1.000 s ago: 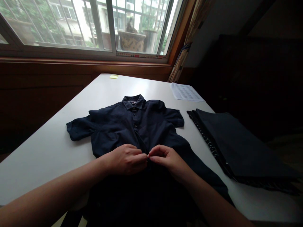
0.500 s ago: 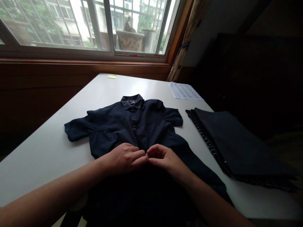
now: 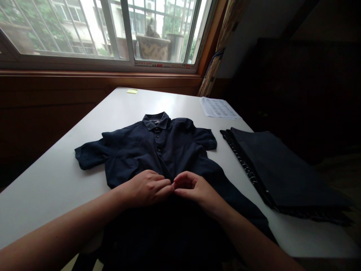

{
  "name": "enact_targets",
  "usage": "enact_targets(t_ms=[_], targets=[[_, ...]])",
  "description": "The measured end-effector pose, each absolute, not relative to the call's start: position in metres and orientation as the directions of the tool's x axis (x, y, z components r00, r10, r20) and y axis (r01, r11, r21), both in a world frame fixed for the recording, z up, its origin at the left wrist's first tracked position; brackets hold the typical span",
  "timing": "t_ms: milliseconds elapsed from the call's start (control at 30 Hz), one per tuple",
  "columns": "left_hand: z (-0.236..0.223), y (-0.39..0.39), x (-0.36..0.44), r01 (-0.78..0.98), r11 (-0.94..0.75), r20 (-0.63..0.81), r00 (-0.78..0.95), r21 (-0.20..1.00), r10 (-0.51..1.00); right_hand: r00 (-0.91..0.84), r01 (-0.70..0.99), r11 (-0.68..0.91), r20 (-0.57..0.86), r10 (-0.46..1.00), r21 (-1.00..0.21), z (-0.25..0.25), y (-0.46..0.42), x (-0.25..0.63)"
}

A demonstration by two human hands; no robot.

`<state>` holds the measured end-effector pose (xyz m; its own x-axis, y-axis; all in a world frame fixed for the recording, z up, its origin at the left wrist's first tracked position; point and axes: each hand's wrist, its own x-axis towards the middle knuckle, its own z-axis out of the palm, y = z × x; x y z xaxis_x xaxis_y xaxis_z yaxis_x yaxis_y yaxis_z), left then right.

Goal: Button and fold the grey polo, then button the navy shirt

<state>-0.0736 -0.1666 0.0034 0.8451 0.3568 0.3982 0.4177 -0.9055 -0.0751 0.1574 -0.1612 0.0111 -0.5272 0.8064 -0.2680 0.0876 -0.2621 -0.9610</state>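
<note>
A dark navy short-sleeved shirt [image 3: 183, 146] lies front side up, its collar pointing toward the window and its lower part running down to the table's near edge. Upper buttons on its front placket look fastened. At the middle of the placket my left hand [image 3: 150, 188] is closed, fingers curled and pinching the shirt front. My right hand [image 3: 196, 188] meets it there, thumb and forefinger pinched together at the same spot. Whatever small part of the placket lies between the fingertips is hidden.
The shirt is spread on a white table [image 3: 53, 177]. Folded dark clothes [image 3: 279, 169] are stacked at the right edge. A printed sheet [image 3: 220, 108] lies at the back right, and a yellow sticky note [image 3: 132, 91] at the back left. Beyond is a window [image 3: 93, 34].
Both hands stay pinched at the same place on the shirt front, with hardly any finger movement. The whole view has shifted slightly.
</note>
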Motion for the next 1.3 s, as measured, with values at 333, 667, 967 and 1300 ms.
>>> enact_targets(t_ms=[333,667,967,1300], targets=[[0.000,-0.165,-0.074,0.410,-0.910,0.433,0.834,-0.069,0.342,-0.537,0.134,-0.211,-0.250,0.806,-0.968,0.011,-0.161,0.159],[0.005,-0.166,-0.076,0.414,-0.908,0.466,0.818,-0.067,0.339,-0.517,0.365,0.188,-0.031,0.856,-0.912,0.025,-0.160,0.168],[0.000,-0.166,-0.076,0.434,-0.897,0.495,0.799,-0.084,0.340,-0.633,0.357,0.463,0.154,0.758,-0.811,0.024,-0.168,0.166],[-0.005,-0.164,-0.076,0.464,-0.883,0.480,0.792,-0.073,0.376,-0.601,0.418,0.500,0.181,0.778,-0.759,0.010,-0.170,0.163]])
